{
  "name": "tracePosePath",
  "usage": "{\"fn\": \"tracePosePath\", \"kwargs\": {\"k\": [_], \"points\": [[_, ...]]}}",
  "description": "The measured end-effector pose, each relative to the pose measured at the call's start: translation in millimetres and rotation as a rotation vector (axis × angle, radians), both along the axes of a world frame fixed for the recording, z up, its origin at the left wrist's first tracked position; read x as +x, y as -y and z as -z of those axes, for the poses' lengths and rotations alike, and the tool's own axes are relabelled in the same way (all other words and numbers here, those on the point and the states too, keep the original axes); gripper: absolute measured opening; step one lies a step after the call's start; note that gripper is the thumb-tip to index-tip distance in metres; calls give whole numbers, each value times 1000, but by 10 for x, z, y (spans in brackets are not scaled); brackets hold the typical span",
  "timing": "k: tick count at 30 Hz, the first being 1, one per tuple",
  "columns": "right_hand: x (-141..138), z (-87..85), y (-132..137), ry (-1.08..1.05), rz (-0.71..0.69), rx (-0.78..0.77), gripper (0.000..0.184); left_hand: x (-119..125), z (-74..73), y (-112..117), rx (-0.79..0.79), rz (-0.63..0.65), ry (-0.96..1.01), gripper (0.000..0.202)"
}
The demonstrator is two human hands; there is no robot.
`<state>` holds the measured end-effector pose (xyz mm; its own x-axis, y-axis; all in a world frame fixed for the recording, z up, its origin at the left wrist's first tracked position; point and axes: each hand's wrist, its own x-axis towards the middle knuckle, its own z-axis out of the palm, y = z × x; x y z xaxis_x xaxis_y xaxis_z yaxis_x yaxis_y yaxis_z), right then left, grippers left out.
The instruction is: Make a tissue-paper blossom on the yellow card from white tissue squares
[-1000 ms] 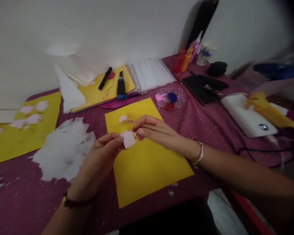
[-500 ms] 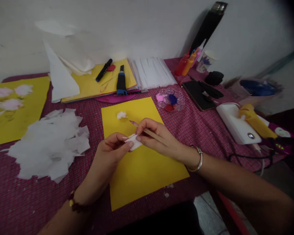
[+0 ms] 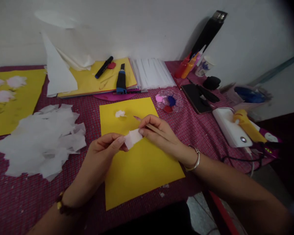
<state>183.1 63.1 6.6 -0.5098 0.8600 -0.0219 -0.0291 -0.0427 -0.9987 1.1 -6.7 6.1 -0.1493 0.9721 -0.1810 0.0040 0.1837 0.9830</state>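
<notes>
Fingers of our left hand [image 3: 100, 157] and right hand [image 3: 167, 147] pinch opposite ends of a small paper piece [image 3: 134, 138] over the yellow sheet [image 3: 143, 168], the right also gripping a slim stick [image 3: 157, 131], with a white tuft [image 3: 120, 113] at the paper's eleven o'clock, pale pile [image 3: 42, 140] at nine.

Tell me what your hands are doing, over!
Left hand pinching pale paper piece. Right hand at paper's other end, also gripping thin stick. Crumpled scrap on yellow sheet, apart from both hands.

Held paper piece [image 3: 134, 137], matt-surfaced
</notes>
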Motion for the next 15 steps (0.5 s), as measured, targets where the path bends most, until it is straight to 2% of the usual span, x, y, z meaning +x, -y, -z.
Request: {"fn": "tracePosePath", "kwargs": {"k": [3, 5, 6, 8, 9, 11, 13, 15], "points": [[34, -35, -27, 8, 63, 19, 10, -185, -207, -19, -71, -14, -200, 21], [55, -68, -39, 7, 86, 44, 10, -388, -305, -47, -130, 136, -452, 22], [62, -83, -41, 11, 89, 57, 10, -480, -327, -63, -101, 215, -605, 24], [66, -102, -33, 26, 82, 79, 9, -580, -322, -92, 50, 165, -866, 18], [62, -103, -23, 31, 72, 95, 9, -571, -299, -98, 123, 118, -916, 14], [44, -88, 5, 36, 45, 145, 8, -435, -232, -89, 189, 52, -818, 24], [18, -62, 37, 45, 13, 207, 7, -208, -149, -57, 152, 76, -528, 34], [-5, -44, 65, 73, -20, 254, 6, 6, -62, -25, 84, 85, -239, 27]]}}
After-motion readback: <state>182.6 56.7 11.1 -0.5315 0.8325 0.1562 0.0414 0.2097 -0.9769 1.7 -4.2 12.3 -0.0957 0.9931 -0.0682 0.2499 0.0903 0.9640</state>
